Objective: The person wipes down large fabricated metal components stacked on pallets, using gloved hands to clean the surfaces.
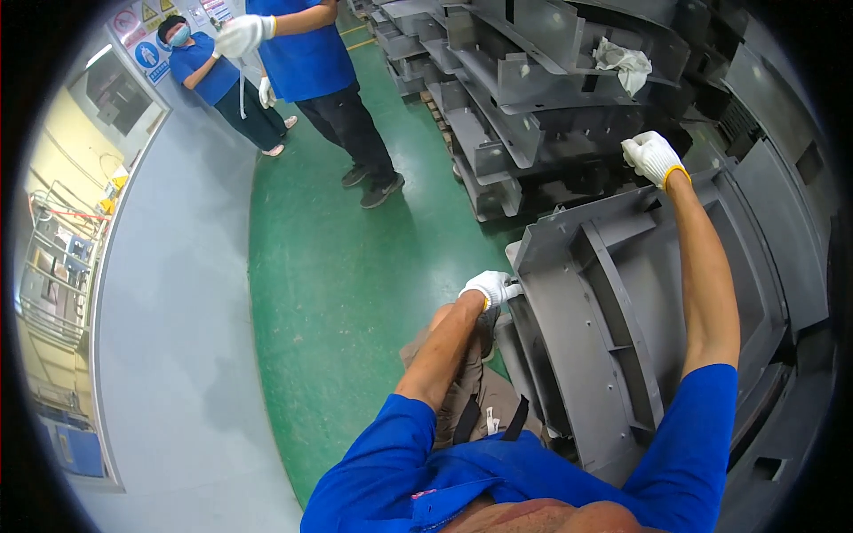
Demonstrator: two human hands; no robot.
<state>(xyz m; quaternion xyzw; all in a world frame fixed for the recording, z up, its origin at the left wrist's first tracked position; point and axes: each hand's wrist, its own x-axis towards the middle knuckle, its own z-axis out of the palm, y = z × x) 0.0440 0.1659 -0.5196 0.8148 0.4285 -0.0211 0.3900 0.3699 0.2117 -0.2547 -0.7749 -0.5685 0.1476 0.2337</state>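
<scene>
A large grey metal panel (560,311) with upright ribs and small holes lies tilted in front of me on the right. My left hand (487,289), in a white knit glove, is closed at the panel's left edge, its fingertips partly hidden by the metal. My right hand (655,158), in a white glove with a yellow cuff, is closed near the panel's far edge. What it holds, if anything, I cannot make out. A crumpled white cloth (625,65) lies on the stacked parts beyond my right hand.
Stacked grey metal parts (484,133) rise at the far right, partly on a wooden pallet. More panels (782,222) stand along the right. Two people in blue shirts (306,53) (209,75) stand ahead on the green floor (338,266). A grey wall (178,311) with a window runs along the left.
</scene>
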